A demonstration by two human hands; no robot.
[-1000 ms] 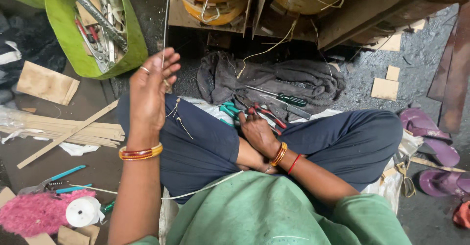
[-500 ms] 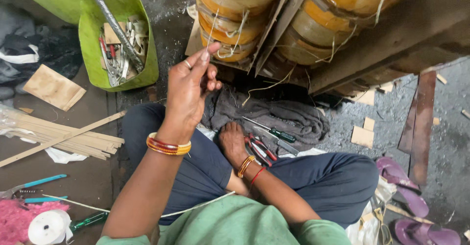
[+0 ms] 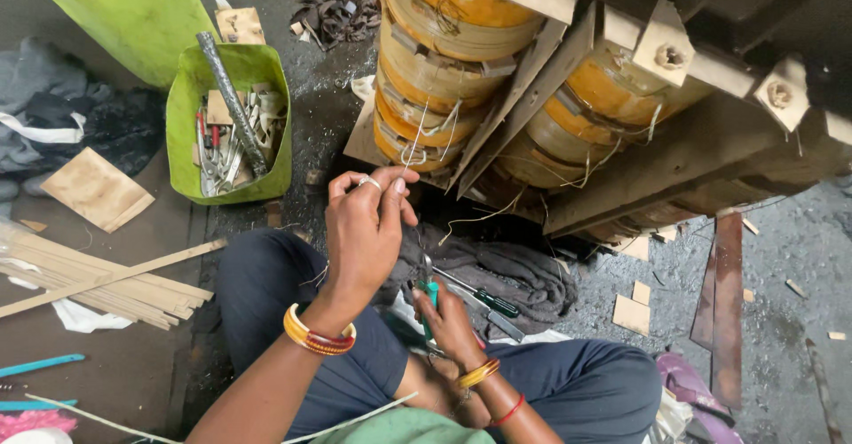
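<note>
Up by the orange coils [image 3: 435, 71] our left hand [image 3: 364, 231] now pinches white string [image 3: 413, 138], raised closer than before, right hand [image 3: 448, 320] gripping green-handled pliers [image 3: 429, 298].

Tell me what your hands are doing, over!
Left hand up, fingertips pinching a thin string from the big orange coil. Right hand low, gripping green-handled scissors. Grey cloth and screwdrivers lie beside it.
</note>
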